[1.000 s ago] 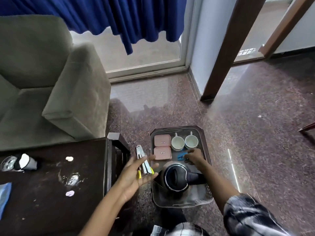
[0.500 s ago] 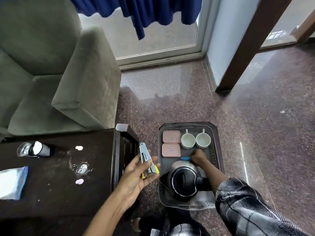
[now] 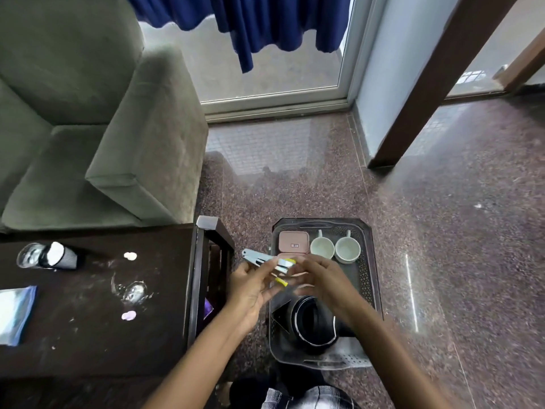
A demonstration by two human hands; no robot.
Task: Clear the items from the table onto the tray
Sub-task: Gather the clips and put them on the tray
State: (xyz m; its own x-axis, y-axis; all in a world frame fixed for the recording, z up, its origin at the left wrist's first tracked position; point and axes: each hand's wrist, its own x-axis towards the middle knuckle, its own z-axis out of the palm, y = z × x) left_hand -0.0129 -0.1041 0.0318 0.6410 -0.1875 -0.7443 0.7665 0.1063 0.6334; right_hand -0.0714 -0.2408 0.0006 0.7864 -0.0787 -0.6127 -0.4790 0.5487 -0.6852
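Head view: your left hand [image 3: 250, 290] grasps the stapler [image 3: 267, 261], a silver one with yellow parts, fingers and thumb curled round its nearer end. It is held in the air, tilted, over the gap between the table [image 3: 88, 335] and the tray [image 3: 367, 278], at the tray's 9 o'clock edge. Your right hand [image 3: 326, 283] sits just at 3 o'clock of the stapler, its fingers [image 3: 302, 274] reaching toward the yellow end. Motion blur hides whether they pinch it or only come near, so I cannot tell its grip.

The tray lies on the floor at about 5 o'clock of the picture's centre. At its 12 o'clock end stand two white cups [image 3: 322, 247] [image 3: 348, 250], side by side, with a pink box [image 3: 293, 242] at their 9 o'clock. A black kettle [image 3: 312, 320] fills the 6 o'clock end, partly under your right wrist.

On the table, at 8 o'clock of the picture, a glass [image 3: 28, 256] lies on its side, and a blue-and-white packet [image 3: 14, 314] sits at the left edge. A grey armchair [image 3: 88, 128] stands at 10 o'clock.
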